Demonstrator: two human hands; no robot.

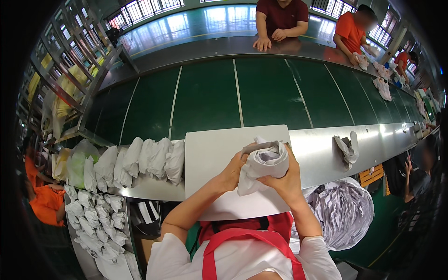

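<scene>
Head view: a person in a white shirt and red apron works at a steel bench beside a green belt (210,93).
Left hand (234,169): fingers are closed on the left side of a paper wad (263,163), thumb side toward the body.
Right hand (287,179): fingers are wrapped around the right and lower side of the wad, gripping it firmly.
Wad: crumpled white and grey paper, held between both hands, lifted a little above the board (210,154); one loose corner hangs down toward the board.
Board: a flat white panel lying on the bench, directly under the hands, its far edge touching the belt.
Stuffed wads (149,161): a row of finished white paper lumps stands on the bench just left of the board, side by side.
Tray (95,219): lower left, below the bench, filled with many smaller white paper lumps.
Paper sack (343,210): lower right, near the right elbow, an open bag full of striped grey paper.
Scrap (347,148): one crumpled grey piece lies on the steel edge, right of the board, well apart from the hands.
Other people: one in a dark red shirt (282,14) leans on the far side of the belt; one in orange (352,30) stands further right, with pale items (382,86) lying on the belt near them.
Racks (60,70): metal shelving at the left.
</scene>
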